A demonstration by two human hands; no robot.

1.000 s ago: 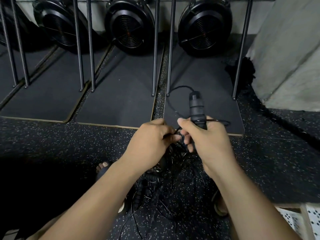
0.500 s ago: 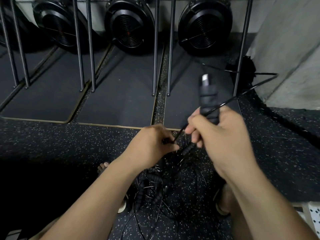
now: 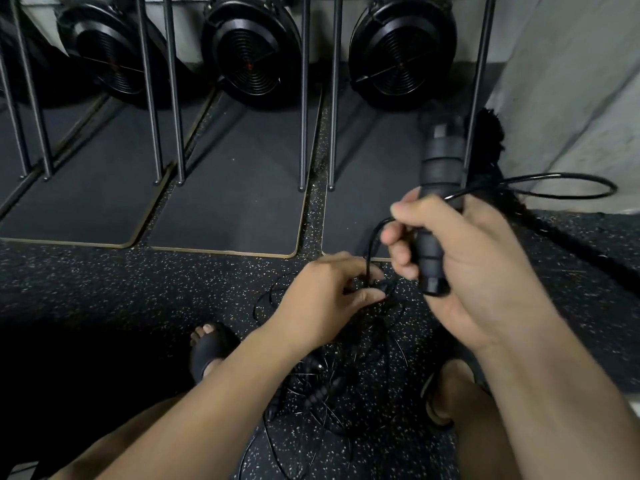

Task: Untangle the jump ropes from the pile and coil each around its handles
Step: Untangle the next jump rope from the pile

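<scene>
Jump ropes (image 3: 329, 396) lie in a tangled pile at the lower centre of the frame, on the speckled floor (image 3: 104, 282) between the person's sandalled feet, thin black cords crossing over several handles. The cords look light, springy and slick, likely to kink and snag on one another. The stiff, ridged handles are therefore the better place to take hold, with the line fed out by a pinch close to the knot. Just above the pile the left hand (image 3: 325, 299) reaches palm down, fingers curled, pinching a cord (image 3: 367, 254) at the top of the tangle. Higher and to the right, the right hand (image 3: 464, 271) is raised with the wrist cocked, fingers wrapped round one black handle (image 3: 440, 168) held upright. The cord runs up across the right fingers and bows out in a loop towards the right edge. Beyond, dark mats (image 3: 225, 202), upright metal bars (image 3: 303, 98) and three round black fans (image 3: 249, 57) line the wall.
</scene>
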